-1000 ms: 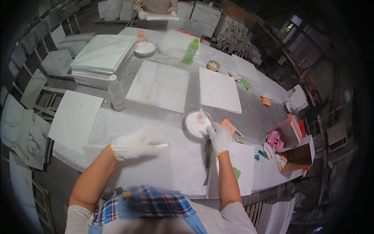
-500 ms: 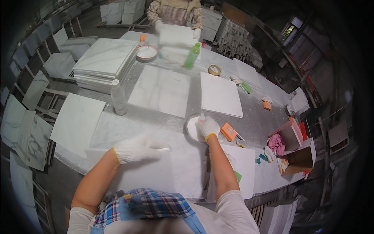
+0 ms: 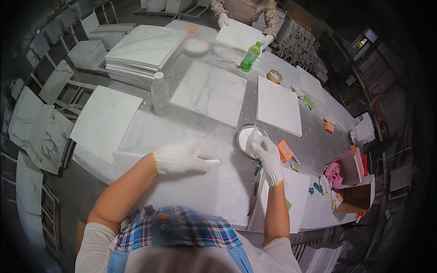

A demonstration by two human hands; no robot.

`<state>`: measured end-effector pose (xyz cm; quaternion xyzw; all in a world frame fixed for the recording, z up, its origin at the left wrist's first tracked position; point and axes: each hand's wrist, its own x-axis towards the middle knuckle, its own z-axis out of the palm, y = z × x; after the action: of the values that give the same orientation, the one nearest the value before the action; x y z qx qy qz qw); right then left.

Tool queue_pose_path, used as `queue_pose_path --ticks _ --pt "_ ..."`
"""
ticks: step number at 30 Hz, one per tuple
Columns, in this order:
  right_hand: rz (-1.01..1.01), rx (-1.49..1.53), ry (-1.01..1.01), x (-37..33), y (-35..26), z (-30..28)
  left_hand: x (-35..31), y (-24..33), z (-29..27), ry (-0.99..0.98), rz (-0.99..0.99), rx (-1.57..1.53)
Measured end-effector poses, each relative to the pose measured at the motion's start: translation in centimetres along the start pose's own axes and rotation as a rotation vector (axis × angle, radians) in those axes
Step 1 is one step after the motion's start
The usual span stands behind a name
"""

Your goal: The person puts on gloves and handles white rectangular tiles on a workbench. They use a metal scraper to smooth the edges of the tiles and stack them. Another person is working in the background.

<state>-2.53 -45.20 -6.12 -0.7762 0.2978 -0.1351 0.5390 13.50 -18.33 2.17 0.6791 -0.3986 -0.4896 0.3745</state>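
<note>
My left hand (image 3: pixel 184 158), in a white knit glove, is closed round a small white stick-like piece (image 3: pixel 213 161) whose end shows past the fingertips. It is just above a pale marble slab (image 3: pixel 182 193) on the near side of the table. My right hand (image 3: pixel 269 159), gloved alike, grips a small translucent, rounded thing (image 3: pixel 256 135) whose kind I cannot make out. That thing is over a round metal bowl (image 3: pixel 238 144) of white powder or paste. An orange box (image 3: pixel 285 151) lies right of the bowl.
Beyond lie a veined marble tile (image 3: pixel 211 93), a white tile (image 3: pixel 278 107), a clear bottle (image 3: pixel 160 94), a green bottle (image 3: pixel 251 57) and a tape roll (image 3: pixel 274 76). Tiles are stacked (image 3: pixel 145 48) far left. A co-worker (image 3: pixel 246 11) holds a tile opposite. Right stands an open cardboard box (image 3: pixel 357 195).
My view has shifted, so the table sits further right and higher. My right hand has turned, showing the translucent thing over the bowl. The co-worker's tile has come down flatter.
</note>
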Motion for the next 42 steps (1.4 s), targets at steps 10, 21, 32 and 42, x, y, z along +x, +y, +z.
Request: queue_pose_path --ticks 10,21,32,42 --pt "-0.064 -0.009 -0.277 -6.7 -8.4 -1.1 -0.1 -0.3 0.1 0.058 0.115 0.071" --pt "-0.162 -0.071 -0.389 -7.4 -10.8 -1.2 0.2 -0.5 0.1 0.049 0.149 0.159" --pt "-0.144 -0.130 -0.367 -7.3 -12.0 -0.7 0.5 -1.3 0.3 0.055 0.177 0.099" --pt "-0.144 -0.179 -0.376 -7.2 -12.3 -0.7 0.4 -0.9 0.2 0.025 0.170 0.071"
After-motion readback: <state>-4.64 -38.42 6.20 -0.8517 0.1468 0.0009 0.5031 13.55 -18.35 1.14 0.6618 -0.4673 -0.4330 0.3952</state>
